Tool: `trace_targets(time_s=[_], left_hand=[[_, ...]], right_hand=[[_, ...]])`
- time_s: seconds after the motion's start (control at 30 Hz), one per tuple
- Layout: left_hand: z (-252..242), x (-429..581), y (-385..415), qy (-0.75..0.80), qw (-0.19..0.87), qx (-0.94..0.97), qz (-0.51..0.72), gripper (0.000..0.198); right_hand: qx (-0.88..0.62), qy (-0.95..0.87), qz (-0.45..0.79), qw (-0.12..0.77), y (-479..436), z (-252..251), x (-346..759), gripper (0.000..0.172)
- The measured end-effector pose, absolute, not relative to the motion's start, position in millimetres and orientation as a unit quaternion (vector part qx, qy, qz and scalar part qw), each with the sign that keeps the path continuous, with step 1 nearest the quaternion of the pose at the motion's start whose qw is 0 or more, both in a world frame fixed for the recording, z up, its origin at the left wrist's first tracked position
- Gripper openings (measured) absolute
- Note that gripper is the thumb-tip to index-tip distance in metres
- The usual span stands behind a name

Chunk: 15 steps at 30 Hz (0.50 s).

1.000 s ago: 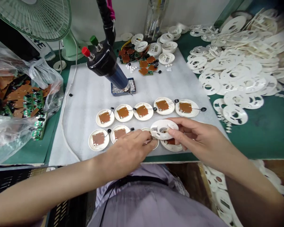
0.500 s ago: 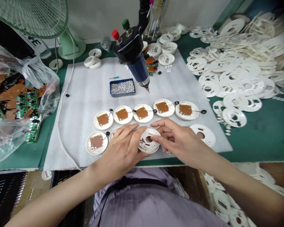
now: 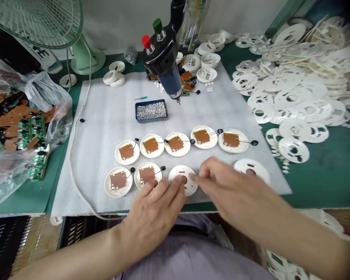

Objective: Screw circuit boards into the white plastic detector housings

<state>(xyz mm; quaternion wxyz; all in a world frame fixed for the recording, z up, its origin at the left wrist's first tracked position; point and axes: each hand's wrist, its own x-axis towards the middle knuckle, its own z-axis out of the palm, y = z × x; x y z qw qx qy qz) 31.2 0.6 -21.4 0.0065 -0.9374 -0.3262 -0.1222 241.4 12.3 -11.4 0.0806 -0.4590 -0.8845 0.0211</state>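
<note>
A white round plastic cover (image 3: 186,170) with a central hole lies at the right of the front row, over a base that it mostly hides. My left hand (image 3: 159,202) rests its fingertips on the cover's lower left part, pressing it with fingers together. My right hand (image 3: 221,181) is beside the cover's right edge, fingers curled and blurred; what they hold, if anything, cannot be made out. Left of the cover stand two round white bases with brown circuit boards (image 3: 147,175). Another white cover (image 3: 252,168) lies behind my right wrist.
A back row of several white bases with boards (image 3: 177,144) runs across the foam sheet (image 3: 105,116). Above it hang an electric screwdriver (image 3: 170,77) and, lower, a blue screw tray (image 3: 151,111). White covers (image 3: 294,93) pile up right; bagged circuit boards (image 3: 32,128) lie left.
My hands have drawn apart, baring the base with its board left of the cover. The cover now lies flat, turned from before. My right hand has shifted slightly right.
</note>
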Motion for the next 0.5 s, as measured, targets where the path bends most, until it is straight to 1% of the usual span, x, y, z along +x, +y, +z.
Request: trace_targets(time_s=[0.13,0.17,0.23,0.27,0.33,0.37,0.43,0.47,0.5], left_hand=[[-16.3,35.1,15.8,-0.307,-0.079,-0.939,-0.133,0.019],[-14.4,32.2,19.8,-0.296,-0.099,-0.939,-0.146,0.018],[-11.2,19.5,25.6,-0.282,-0.115,-0.936,-0.176,0.015],[-10.4,10.3,27.4,-0.284,-0.113,-0.934,-0.183,0.020],[-10.7,-10.1,28.7,-0.308,-0.097,-0.932,-0.162,0.030],[-11.5,-19.1,28.2,-0.311,-0.086,-0.935,-0.147,0.033],[-12.9,-30.6,25.2,-0.306,-0.065,-0.940,-0.140,0.039],[-13.1,-32.4,23.2,-0.308,-0.064,-0.937,-0.154,0.043],[-12.9,-31.8,21.3,-0.318,-0.070,-0.929,-0.175,0.044]], right_hand=[[-0.484,-0.871,-0.045,0.068,-5.7,-8.8,219.2,0.028],[-0.485,-0.872,-0.037,0.059,-4.7,-7.4,220.2,0.028],[-0.480,-0.875,0.027,0.059,1.6,-2.2,236.4,0.031],[-0.493,-0.865,0.068,0.073,5.3,1.7,251.6,0.031],[-0.569,-0.806,0.126,0.104,10.7,10.0,291.5,0.035],[-0.645,-0.751,0.100,0.103,12.1,12.5,313.5,0.037],[-0.786,-0.618,0.007,-0.002,13.3,10.1,355.0,0.039],[-0.816,-0.577,-0.018,-0.023,13.8,4.0,372.7,0.045],[-0.831,-0.554,-0.024,-0.045,14.6,-5.1,387.9,0.058]])
